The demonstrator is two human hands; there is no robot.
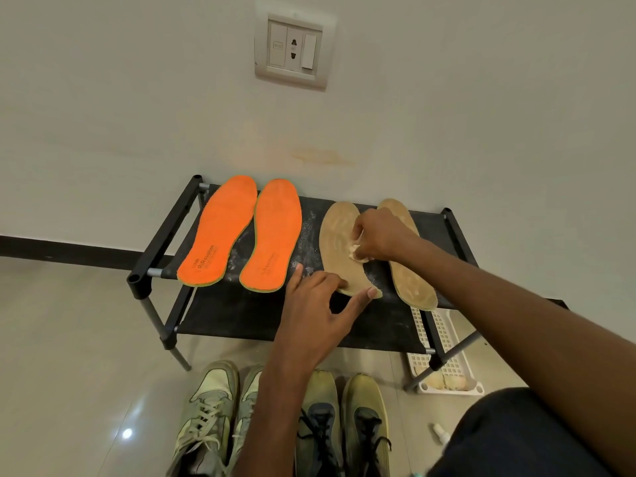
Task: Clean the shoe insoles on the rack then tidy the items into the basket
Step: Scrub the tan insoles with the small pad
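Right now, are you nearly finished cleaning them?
Not yet. The right hand rubs a cloth on one tan insole while the left hand steadies its heel. All four insoles are on the rack, none in the basket.

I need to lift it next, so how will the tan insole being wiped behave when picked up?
The tan insole looks thin and flat, so probably light and floppy. Its heel end, under the left hand, overhangs the rack, giving an easy grip.

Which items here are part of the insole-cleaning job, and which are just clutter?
In the job: tan insoles, orange insoles, wipe gripped by right hand, left hand, rack, basket.
Lying about: sneakers, dark-laced shoes, small bottle, wall socket.
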